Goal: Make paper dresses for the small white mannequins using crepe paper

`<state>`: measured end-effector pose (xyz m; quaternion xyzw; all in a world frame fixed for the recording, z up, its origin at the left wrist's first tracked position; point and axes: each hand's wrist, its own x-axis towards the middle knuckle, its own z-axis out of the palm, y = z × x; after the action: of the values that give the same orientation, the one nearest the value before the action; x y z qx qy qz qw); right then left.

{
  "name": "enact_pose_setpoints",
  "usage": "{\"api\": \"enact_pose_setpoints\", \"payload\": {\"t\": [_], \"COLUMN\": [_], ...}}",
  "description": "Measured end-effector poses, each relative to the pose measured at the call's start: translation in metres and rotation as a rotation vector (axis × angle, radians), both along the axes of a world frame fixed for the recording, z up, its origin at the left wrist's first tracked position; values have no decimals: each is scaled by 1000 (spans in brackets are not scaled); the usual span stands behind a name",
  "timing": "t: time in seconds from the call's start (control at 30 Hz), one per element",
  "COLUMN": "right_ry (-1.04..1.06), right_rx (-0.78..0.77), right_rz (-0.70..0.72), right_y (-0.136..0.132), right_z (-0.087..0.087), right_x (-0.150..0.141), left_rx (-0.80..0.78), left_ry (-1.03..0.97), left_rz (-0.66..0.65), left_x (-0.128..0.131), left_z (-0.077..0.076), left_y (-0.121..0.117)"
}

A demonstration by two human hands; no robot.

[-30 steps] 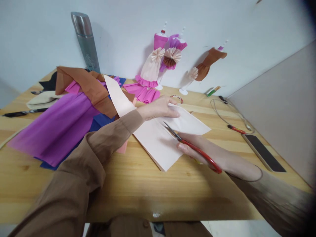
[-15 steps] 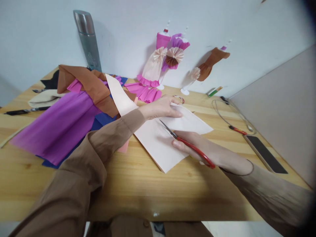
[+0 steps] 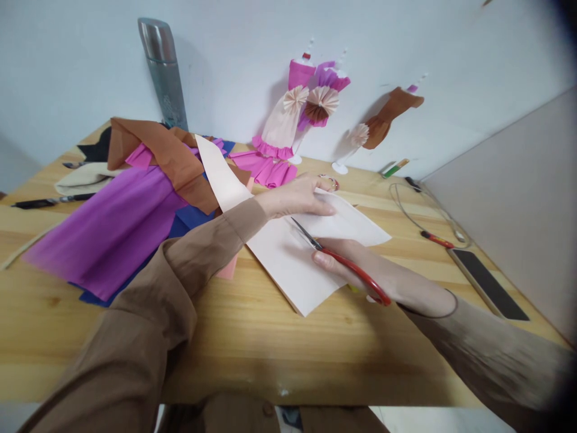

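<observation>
Head view: right grip (image 3: 361,258) (curled) holds scissors (image 3: 346,261).

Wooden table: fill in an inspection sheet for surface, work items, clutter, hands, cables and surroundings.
Surface: wooden table, small bright spot near the front edge, mark or glare unclear.
Work items: pale sheet, folded over; red-handled scissors.
Clutter: purple sheet, brown sheet and others heaped at left; dark flat device at right.
Hands: left hand holds the pale sheet; right hand holds the scissors.
Cables: one, with a red section, beside the device.
Surroundings: bottle and three small dressed stands near the wall.
</observation>
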<state>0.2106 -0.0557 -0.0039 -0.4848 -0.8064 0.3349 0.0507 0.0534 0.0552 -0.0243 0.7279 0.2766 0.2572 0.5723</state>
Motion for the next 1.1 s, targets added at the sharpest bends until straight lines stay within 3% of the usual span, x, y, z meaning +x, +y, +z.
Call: {"api": "enact_pose_setpoints", "payload": {"t": [0.2,0.43,0.83,1.1], "right_ry": [2,23,13,28], "right_rx": [38,99,-23,5], "right_rz": [5,9,30,32], "right_y": [1,4,3,10], "right_z": [-1,-14,-4,-7], "right_x": [-1,9,4,2], "left_rx": [70,13,-131,-72], "left_ry": [40,0,-92,-60], "left_rz": [20,-16,17,8], "left_x": [-2,-1,1,1], "left_z": [2,2,0,0], "left_y": [0,2,1,1]}}
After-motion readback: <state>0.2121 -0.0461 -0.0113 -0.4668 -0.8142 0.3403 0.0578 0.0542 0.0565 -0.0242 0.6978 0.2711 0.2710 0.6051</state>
